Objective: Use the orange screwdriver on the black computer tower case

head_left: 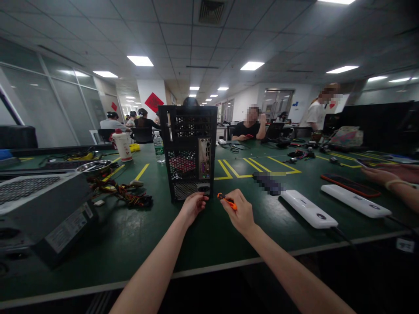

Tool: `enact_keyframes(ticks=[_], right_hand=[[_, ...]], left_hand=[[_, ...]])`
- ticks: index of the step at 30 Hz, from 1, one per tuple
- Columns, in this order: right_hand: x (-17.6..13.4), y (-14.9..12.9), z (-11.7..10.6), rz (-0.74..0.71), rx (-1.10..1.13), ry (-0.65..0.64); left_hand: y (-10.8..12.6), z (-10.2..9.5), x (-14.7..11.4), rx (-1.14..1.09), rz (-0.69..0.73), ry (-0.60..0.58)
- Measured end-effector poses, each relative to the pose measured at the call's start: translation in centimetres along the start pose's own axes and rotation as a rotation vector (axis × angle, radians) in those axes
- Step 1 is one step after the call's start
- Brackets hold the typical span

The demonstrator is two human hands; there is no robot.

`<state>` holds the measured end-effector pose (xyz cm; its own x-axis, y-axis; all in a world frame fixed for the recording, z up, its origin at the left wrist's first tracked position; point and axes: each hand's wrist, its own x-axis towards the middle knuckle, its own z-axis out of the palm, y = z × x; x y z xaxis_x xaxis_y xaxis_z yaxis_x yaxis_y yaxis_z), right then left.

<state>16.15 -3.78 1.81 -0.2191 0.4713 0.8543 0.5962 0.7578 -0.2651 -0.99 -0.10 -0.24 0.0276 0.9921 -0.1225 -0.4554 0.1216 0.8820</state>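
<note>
Power supply box [65, 218] at ten o'clock from the worker, its near end dim and its left side cut off by the view's edge. At eleven, tangled wires [126, 194] hide their own ends; beyond stands a bottle [159, 150]. The computer case [190, 150] stands upright at twelve, perforated back toward the worker, blocking someone behind it. Low by its right corner, the left hand [194, 207] curls, thumb and forefinger drawn together; I can't tell whether they pinch anything or touch the case. Just past twelve, the right hand [241, 211] pinches an orange-and-black tool [232, 205], its tip indistinct. Toward one lies a blurred-out dark object [268, 183]; at two, a neighbour's hand [379, 175], partly cropped.
</note>
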Motion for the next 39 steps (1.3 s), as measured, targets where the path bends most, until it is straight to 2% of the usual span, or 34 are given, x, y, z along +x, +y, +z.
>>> enact_keyframes(ticks=[7,13,18,24,33,39], right_hand=[[-0.4,-0.8,0.7,-0.138,-0.007,-0.075],[-0.2,-0.7,0.5,-0.114,0.018,-0.058],[-0.1,-1.4,0.0,-0.136,0.019,-0.130],[-0.1,-1.8,0.3,-0.233,0.014,-0.186],[-0.1,-1.5,0.3,-0.164,0.100,-0.158],[-0.1,-1.4,0.6,-0.166,0.058,-0.162]], left_hand=[[0.1,0.1,-0.1,-0.005,0.004,-0.008],[0.1,0.1,-0.2,0.003,-0.002,0.003],[0.2,0.2,-0.2,-0.001,0.002,-0.005],[0.2,0.3,-0.3,-0.008,-0.003,0.002],[0.2,0.3,-0.2,-0.001,-0.014,0.002],[0.1,0.2,-0.2,-0.013,0.005,-0.029]])
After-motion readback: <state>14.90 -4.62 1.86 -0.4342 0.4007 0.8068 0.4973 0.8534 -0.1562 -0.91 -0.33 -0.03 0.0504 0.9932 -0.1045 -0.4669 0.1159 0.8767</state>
